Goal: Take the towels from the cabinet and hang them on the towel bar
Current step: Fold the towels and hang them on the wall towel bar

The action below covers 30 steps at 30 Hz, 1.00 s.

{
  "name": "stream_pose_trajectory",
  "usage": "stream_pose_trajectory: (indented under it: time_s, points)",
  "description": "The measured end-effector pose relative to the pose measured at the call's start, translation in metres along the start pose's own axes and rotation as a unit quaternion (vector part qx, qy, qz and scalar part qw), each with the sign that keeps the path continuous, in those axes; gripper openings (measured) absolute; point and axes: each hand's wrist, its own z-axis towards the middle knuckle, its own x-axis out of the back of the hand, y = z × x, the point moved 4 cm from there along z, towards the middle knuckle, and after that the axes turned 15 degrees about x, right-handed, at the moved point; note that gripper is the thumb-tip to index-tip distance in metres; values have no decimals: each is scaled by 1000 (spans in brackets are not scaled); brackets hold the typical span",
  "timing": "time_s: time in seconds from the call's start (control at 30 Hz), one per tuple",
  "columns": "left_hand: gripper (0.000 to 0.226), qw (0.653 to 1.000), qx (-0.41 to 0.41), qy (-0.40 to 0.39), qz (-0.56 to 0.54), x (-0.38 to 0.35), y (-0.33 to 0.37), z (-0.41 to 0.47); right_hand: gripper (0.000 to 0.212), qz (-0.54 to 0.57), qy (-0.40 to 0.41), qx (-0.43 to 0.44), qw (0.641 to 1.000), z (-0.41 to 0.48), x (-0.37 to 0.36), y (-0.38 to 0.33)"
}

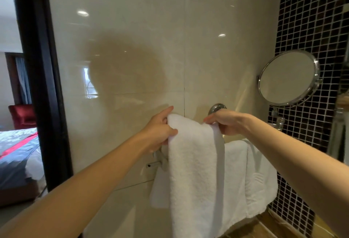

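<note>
A long white towel [194,171] hangs folded over a bar that it hides, its front half reaching the bottom of the view. My left hand [158,130] pinches the towel's top left edge. At the top right corner my right hand [224,121] grips the fold. Just behind that hand shows the chrome wall mount [216,108] of the towel bar. A second white towel [253,177] hangs lower and to the right, partly covered by the first. A metal bracket [157,160] of the lower bar shows beneath my left hand. No cabinet is in view.
A glossy beige tiled wall [132,58] fills the middle. A round chrome mirror [289,78] on an arm juts out at the right before a dark mosaic wall [309,20]. A black door frame [41,79] at the left opens onto a bed [17,152].
</note>
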Motion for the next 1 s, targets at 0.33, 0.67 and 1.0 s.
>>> stream_pose_trajectory:
  time_s: [0.33,0.67,1.0]
  points:
    - [79,993,42,29,-107,-7,-50,4,13,84,-5,-75,994,-14,5,39]
    - [74,994,34,56,-84,-12,-56,5,40,-24,-5,-38,999,-23,-6,49]
    - [36,968,-4,160,192,-1,-55,-1,21,-129,61,89,986,-21,-3,48]
